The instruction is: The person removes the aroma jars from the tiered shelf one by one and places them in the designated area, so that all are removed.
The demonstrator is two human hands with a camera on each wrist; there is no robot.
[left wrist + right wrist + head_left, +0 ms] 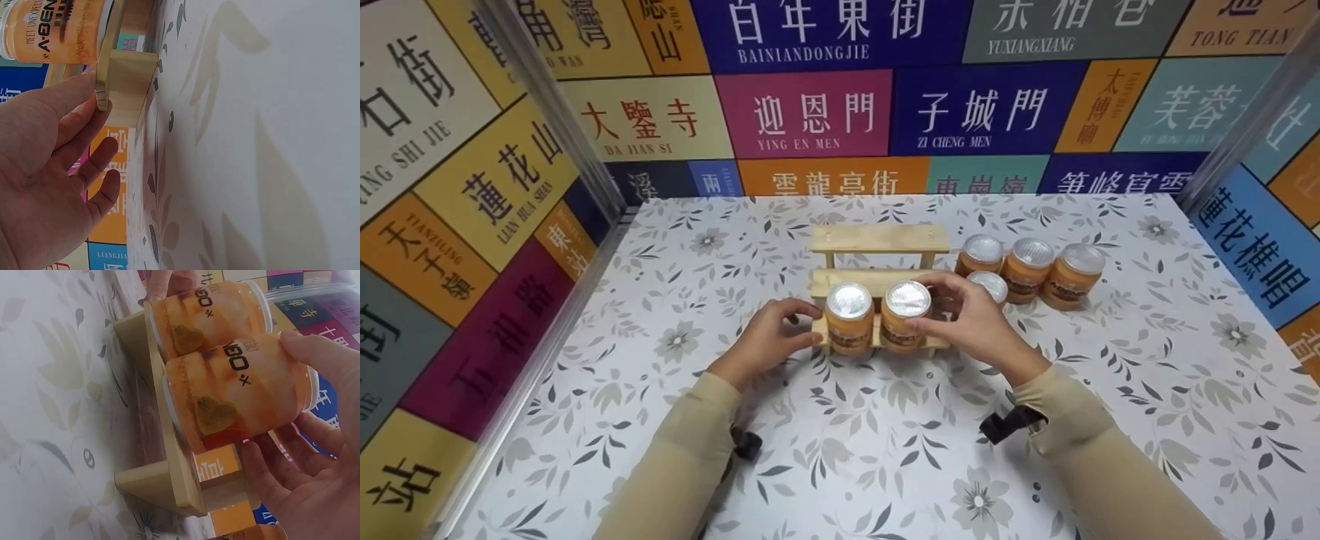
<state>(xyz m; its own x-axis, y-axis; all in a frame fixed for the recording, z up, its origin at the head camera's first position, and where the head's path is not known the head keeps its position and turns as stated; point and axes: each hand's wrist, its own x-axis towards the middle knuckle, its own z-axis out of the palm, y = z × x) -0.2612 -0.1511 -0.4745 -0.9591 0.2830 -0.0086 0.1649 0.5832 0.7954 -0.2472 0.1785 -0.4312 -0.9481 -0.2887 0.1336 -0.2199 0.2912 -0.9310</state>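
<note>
A light wooden stepped rack (877,238) stands on the table, with two orange jars with clear lids on its lowest, front step. My left hand (769,334) pinches the left end of that step between thumb and fingers; the other fingers are spread (104,194). Beside it is the left jar (850,331). My right hand (979,319) holds the right jar (242,391) from its right side, thumb in front and fingers behind. In the right wrist view this jar's base is at the step's surface, close beside the left jar (194,318).
Several more orange jars (1072,279) are grouped to the right of the rack, one partly hidden behind my right hand. A floral-patterned cloth (840,450) covers the table. Panels with coloured sign blocks (802,112) enclose the back and sides.
</note>
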